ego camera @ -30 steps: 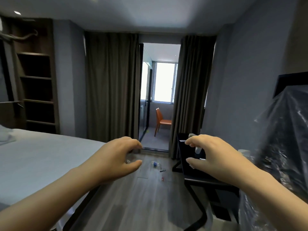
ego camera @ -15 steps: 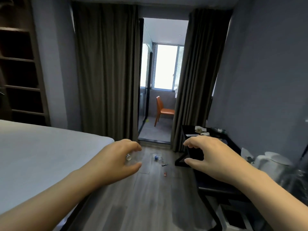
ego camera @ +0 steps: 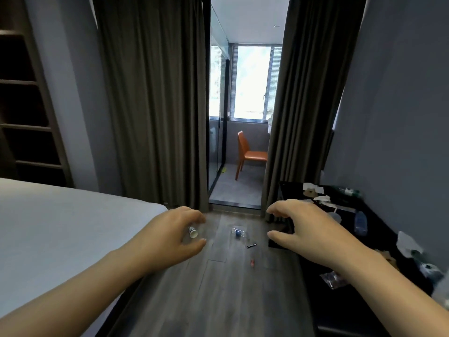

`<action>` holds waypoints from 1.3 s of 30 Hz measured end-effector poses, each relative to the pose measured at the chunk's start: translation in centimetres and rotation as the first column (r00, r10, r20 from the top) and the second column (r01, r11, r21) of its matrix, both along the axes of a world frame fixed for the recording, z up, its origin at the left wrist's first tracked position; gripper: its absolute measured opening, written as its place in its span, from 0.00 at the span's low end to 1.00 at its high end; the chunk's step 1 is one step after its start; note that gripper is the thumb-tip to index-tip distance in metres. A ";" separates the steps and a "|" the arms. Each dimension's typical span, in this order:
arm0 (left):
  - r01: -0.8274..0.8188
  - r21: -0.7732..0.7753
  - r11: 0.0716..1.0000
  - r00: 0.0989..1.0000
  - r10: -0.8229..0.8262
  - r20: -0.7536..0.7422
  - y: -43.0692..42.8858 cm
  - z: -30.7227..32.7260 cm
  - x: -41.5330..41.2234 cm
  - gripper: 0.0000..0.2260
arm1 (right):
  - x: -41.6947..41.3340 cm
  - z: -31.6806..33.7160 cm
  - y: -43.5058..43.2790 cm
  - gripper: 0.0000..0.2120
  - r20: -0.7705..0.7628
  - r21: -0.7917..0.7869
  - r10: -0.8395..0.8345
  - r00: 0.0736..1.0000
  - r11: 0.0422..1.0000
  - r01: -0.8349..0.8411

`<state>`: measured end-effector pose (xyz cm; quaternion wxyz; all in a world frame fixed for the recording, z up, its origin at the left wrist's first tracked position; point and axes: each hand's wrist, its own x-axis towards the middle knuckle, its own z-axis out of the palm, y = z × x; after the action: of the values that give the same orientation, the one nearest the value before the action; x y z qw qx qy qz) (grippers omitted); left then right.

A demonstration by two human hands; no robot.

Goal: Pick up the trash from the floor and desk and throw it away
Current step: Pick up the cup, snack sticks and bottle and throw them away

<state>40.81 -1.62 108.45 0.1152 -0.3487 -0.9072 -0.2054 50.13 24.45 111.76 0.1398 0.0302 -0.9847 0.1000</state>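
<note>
Matt wood-look floor (ego camera: 218, 300); glossy black desk (ego camera: 379, 222).

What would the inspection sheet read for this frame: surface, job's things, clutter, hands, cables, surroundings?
Surface: grey wood floor; black desk at right.
Job's things: on the floor, white-capped item, blue-capped clear piece, black scrap, red scrap; on the desk, crumpled paper, clear bottle, wrapper.
Clutter: nothing seen apart from the litter.
Hands: left hand and right hand held out, fingers loosely curled, empty.
Cables: nothing seen.
Surroundings: bed at left, curtains, orange chair beyond the doorway.
</note>
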 end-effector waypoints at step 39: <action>-0.039 -0.051 0.998 0.956 0.052 0.287 21.7 -11.9 -63.3 0.16 | -64.3 -14.9 22.6 0.20 0.336 -0.126 -0.038 0.941 0.988 0.084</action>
<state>-22.48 20.09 96.58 -0.0212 -0.2963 -0.9265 -0.2311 -14.22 47.05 96.89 -0.0234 -0.0275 -0.9852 0.1674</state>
